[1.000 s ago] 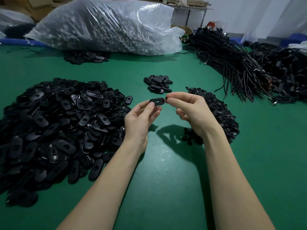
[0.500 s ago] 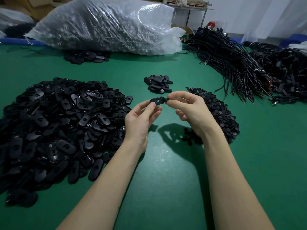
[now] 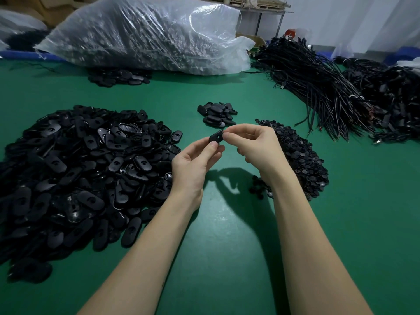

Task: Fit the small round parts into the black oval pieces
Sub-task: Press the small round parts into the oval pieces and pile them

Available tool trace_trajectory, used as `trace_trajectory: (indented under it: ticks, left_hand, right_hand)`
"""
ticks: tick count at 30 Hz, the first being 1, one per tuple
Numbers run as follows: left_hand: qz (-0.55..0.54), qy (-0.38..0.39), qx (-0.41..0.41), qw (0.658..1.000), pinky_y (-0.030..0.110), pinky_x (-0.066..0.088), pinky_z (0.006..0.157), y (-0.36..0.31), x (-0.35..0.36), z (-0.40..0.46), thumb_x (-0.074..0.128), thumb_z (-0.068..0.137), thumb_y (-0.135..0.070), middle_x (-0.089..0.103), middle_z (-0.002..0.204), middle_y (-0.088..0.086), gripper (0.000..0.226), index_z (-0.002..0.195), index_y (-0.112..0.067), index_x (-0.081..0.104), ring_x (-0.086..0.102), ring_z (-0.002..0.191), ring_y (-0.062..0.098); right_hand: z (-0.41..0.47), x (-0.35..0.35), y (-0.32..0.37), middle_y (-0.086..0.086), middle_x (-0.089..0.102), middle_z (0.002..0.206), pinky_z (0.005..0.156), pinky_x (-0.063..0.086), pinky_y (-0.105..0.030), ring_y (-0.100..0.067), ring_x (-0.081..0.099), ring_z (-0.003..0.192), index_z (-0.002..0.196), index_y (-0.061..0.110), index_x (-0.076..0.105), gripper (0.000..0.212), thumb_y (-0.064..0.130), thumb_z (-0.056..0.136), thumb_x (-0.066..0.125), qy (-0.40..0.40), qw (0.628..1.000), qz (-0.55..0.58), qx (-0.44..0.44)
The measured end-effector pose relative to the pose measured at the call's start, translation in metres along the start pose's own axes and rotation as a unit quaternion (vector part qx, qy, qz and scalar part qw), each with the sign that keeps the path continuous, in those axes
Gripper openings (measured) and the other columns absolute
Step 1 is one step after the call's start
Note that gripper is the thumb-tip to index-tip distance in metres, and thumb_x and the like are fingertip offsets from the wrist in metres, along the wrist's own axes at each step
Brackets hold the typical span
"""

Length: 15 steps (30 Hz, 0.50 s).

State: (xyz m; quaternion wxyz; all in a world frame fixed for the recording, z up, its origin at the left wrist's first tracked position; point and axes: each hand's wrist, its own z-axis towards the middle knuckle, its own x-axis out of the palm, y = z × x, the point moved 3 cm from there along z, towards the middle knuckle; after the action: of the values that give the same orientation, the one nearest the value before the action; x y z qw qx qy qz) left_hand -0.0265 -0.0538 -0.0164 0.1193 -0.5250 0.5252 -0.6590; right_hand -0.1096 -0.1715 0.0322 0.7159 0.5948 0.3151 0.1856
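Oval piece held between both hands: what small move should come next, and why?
Probably press the right hand fingertips in to seat the round part. The left hand pinches the oval piece tilted, hole toward the right fingertips, which pinch at its edge. Whether the part is already seated cannot be told.

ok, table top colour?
Green, plain with no pattern: the table shows best in the head view, the only one here.

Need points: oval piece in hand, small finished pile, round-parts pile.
oval piece in hand [image 3: 215, 138], head view, on its flat black face between the fingertips.
small finished pile [image 3: 217, 114], head view, on the middle of the heap.
round-parts pile [image 3: 302, 155], head view, on the heap's upper middle.
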Motion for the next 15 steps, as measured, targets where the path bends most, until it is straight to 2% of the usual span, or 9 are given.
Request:
trace_trajectory:
  ticks: [6, 11, 15]
  left_hand:
    - [0.017, 0.014, 0.01, 1.0, 0.022, 0.057, 0.08, 0.0019, -0.0008, 0.0009, 0.069, 0.091, 0.001, 0.078, 0.096, 0.011, 0.016, 0.105, -0.003, 0.073, 0.075, 0.091, 0.02]
    - [0.019, 0.02, 0.013, 1.0, 0.022, 0.057, 0.081, 0.0027, -0.0009, 0.0018, 0.068, 0.09, 0.002, 0.077, 0.101, 0.014, 0.019, 0.109, 0.0, 0.072, 0.075, 0.092, 0.02]
    - [0.027, 0.032, 0.013, 0.999, 0.022, 0.057, 0.08, 0.0028, -0.0005, 0.0007, 0.067, 0.091, 0.003, 0.077, 0.1, 0.013, 0.018, 0.108, -0.001, 0.071, 0.075, 0.091, 0.02]
  right_hand:
    - [-0.0005, 0.005, 0.0018, 0.018, 0.07, 0.061, 0.049, 0.037, -0.003, 0.011, 0.058, 0.051, 0.086, 0.02, 0.08, 0.005, 0.015, 0.088, 0.079, -0.008, 1.0, -0.008, 0.008]
    - [-0.002, 0.0058, 0.0018, 0.013, 0.074, 0.067, 0.05, 0.038, -0.003, 0.011, 0.058, 0.052, 0.086, 0.021, 0.08, 0.004, 0.017, 0.087, 0.079, -0.01, 1.0, -0.011, 0.023]
    - [-0.0022, 0.0051, 0.0022, 0.013, 0.072, 0.064, 0.047, 0.036, -0.005, 0.006, 0.055, 0.047, 0.079, 0.024, 0.077, 0.012, 0.014, 0.086, 0.079, -0.002, 0.999, -0.006, 0.04]
